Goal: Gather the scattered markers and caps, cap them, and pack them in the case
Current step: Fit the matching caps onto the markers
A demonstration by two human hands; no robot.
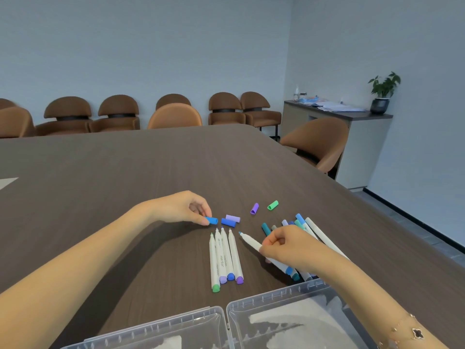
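Note:
My left hand [185, 206] pinches a blue cap [211, 220] lying on the dark wooden table [125, 177]. My right hand [289, 245] grips an uncapped white marker [251, 241] with a blue tip pointing up-left. Several uncapped white markers [226, 258] lie side by side between my hands. Loose caps lie beyond them: a dark blue cap [228, 222], a lilac cap [233, 218], a purple cap [254, 208] and a green cap [272, 205]. A pile of capped markers [302, 222] lies partly hidden behind my right hand. The clear plastic case [276, 306] lies open at the near edge.
Brown chairs [173, 114] line the far side of the table and the wall. Another chair [319, 144] stands at the right edge. A cabinet [337, 122] with papers and a potted plant [383, 93] stands in the right corner.

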